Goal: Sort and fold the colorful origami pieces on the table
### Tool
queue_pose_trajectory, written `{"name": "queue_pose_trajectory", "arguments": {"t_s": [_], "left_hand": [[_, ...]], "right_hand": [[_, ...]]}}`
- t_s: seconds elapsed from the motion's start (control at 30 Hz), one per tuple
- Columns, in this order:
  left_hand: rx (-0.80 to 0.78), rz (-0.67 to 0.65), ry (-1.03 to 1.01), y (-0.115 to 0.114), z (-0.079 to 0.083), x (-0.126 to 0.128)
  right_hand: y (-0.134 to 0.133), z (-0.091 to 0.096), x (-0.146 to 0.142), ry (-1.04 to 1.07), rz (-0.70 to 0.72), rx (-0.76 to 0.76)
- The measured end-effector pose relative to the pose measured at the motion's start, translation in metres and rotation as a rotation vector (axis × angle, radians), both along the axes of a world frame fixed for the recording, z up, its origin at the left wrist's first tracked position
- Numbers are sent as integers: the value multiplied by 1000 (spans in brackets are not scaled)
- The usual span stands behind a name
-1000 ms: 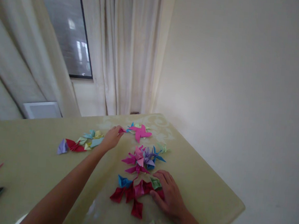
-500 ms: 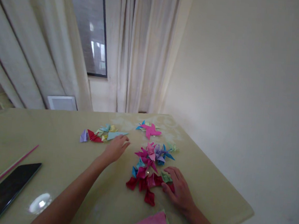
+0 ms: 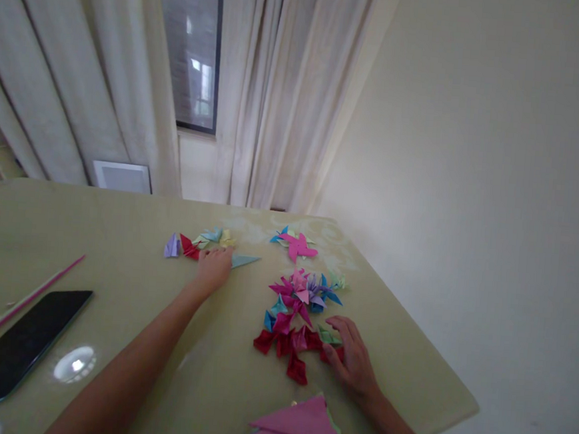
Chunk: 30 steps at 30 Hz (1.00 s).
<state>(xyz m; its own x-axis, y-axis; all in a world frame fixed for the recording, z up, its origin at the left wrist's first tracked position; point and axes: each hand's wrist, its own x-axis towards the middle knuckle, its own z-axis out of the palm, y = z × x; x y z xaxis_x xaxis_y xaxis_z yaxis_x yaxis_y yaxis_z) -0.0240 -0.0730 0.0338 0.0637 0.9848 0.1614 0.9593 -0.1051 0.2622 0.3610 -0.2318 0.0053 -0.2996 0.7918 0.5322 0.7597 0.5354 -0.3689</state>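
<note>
My left hand (image 3: 214, 269) lies palm down over a group of origami at the back left, its fingertips partly hidden. Beside it are a red paper crane (image 3: 189, 246), a yellow folded piece (image 3: 227, 239) and a pale blue paper plane (image 3: 244, 261) pointing right. My right hand (image 3: 352, 360) is open, its thumb and fingers curved apart at the right edge of a larger origami cluster. Close to its fingers are a green folded piece (image 3: 329, 336) and dark red folded pieces (image 3: 298, 368). Purple and pink paper flowers (image 3: 300, 285) sit farther back in that cluster.
A pink paper plane (image 3: 298, 423) lies at the front, and a pink pinwheel (image 3: 298, 246) at the back. A black tablet (image 3: 23, 343) and a long pink stick (image 3: 25, 301) are on the left. The table's right edge runs near the wall.
My left hand has moved left, from the pale blue paper plane's right end onto the group of origami. My right hand stays by the red pieces. The view has shifted slightly.
</note>
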Motion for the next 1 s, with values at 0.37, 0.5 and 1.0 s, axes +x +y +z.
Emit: {"name": "queue_pose_trajectory", "arguments": {"t_s": [0.37,0.5,1.0], "left_hand": [[77,-337,-602,-12,71,23],[-2,-673,-1227,-46,98,51],[-342,-928,-1280,-117,106,109]], "right_hand": [[-7,0,3,50,-69,240],[-16,27,-18,189,-122,317],[-23,110,-104,549,-163,52]]}}
